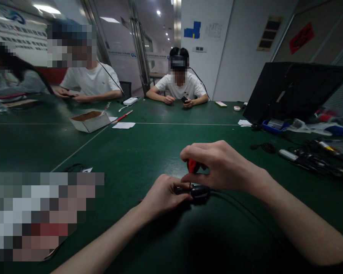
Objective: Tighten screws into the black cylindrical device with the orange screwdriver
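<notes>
The left hand point(165, 194) pinches the left end of a black device point(200, 193) low at the green surface point(148, 152), in front of the person, seemingly to brace it against twisting. The right hand point(217, 163) wraps from above around the red and black handle of an apparent screwdriver point(192, 166), its thin shaft upright over the device, likely so pressure goes straight down. The cable point(242, 207) trails rightward, out of the fingers' way.

red-and-black tool point(192, 166) — black device point(200, 192) with black cable point(244, 205) — dark green tabletop point(143, 152) crossed by pale lines point(174, 124).
</notes>
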### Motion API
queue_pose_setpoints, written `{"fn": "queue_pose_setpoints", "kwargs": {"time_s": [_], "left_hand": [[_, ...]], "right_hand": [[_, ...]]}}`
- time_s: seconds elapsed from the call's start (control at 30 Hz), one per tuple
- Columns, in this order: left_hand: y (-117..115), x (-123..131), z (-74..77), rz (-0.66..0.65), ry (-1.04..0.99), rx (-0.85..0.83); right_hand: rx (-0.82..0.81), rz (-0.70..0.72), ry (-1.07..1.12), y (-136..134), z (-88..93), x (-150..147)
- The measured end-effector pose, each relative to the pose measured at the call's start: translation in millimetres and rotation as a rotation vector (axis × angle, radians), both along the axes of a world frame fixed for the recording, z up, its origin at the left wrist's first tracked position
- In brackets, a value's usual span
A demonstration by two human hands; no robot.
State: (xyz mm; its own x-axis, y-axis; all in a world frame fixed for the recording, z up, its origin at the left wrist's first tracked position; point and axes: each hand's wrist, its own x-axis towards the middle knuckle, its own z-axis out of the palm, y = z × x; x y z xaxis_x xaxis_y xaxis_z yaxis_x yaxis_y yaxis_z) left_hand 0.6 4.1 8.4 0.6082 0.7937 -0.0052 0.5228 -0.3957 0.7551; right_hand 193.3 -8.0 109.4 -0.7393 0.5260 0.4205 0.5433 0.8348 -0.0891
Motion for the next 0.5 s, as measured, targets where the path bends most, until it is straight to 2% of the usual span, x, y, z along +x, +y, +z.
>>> {"fn": "queue_pose_setpoints", "kwargs": {"time_s": [0.13,0.3,0.5], "left_hand": [[1.0,0.0,-0.2,0.020,0.001,0.000],[1.4,0.2,1.0,-0.063,-0.038,-0.004],[3.4,-1.6,3.1,-0.050,0.030,0.045]], "right_hand": [[0.007,-0.006,-0.025,-3.8,2.6,-1.8],[-0.087,0.003,0.026,-5.0,2.5,-2.7],[-0.041,-0.033,0.052,2.4,-2.6,0.3]]}}
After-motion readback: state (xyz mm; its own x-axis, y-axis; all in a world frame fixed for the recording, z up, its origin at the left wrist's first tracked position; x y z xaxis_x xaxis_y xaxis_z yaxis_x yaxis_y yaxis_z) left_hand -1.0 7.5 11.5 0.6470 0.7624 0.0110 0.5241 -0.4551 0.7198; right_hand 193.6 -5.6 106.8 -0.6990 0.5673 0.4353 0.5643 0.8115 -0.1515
